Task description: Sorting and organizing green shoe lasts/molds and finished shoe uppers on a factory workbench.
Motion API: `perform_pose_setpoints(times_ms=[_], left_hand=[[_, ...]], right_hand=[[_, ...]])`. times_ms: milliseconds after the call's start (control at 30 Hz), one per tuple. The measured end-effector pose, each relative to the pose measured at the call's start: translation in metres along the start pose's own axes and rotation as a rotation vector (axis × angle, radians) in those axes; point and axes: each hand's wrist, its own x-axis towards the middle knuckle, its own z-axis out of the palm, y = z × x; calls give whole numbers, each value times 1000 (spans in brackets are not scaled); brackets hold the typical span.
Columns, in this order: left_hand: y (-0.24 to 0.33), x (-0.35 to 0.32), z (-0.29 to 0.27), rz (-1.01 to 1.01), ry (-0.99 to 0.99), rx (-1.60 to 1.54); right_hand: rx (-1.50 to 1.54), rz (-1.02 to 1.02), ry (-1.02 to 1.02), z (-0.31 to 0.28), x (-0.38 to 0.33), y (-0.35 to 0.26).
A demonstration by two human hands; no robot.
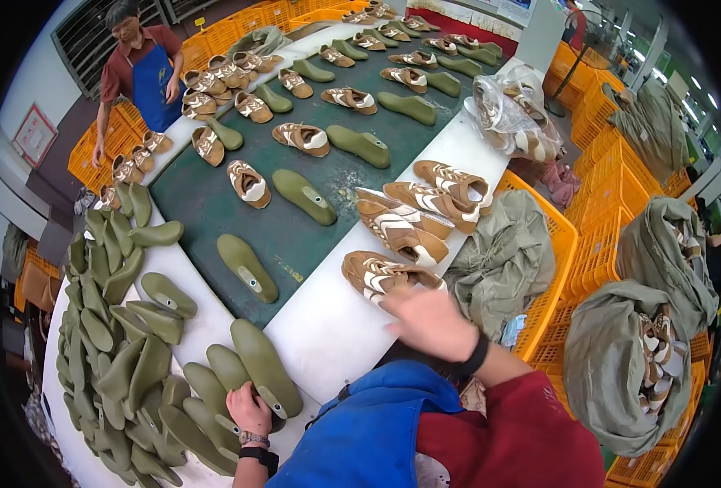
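Observation:
My left hand is at the near edge of the white table, its fingers curled round the end of a green shoe last. A larger green last lies right beside that hand. My right hand, smeared by motion, is at the heel of a brown and white sneaker; its fingers are hard to make out. Behind this shoe, more laced sneakers are grouped on the white ledge.
Lasts and sneakers stand in rows on the green conveyor belt. A heap of lasts covers the left table. Orange crates and cloth sacks stand at right. A co-worker in a blue apron stands at the far left.

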Motion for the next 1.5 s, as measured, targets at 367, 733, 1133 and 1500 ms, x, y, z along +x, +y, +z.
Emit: perform_pose_setpoints(times_ms=[367,733,1133,1500], left_hand=[[6,-4,0,7,73,-42],[4,2,-1,9,122,-82],[0,1,-11,37,230,-127],[6,-10,4,-27,205,-195]], right_hand=[[1240,360,157,0,-25,80],[2343,337,-41,42,37,-2],[259,-527,-560,146,54,-74],[21,-542,-423,166,52,-88]])
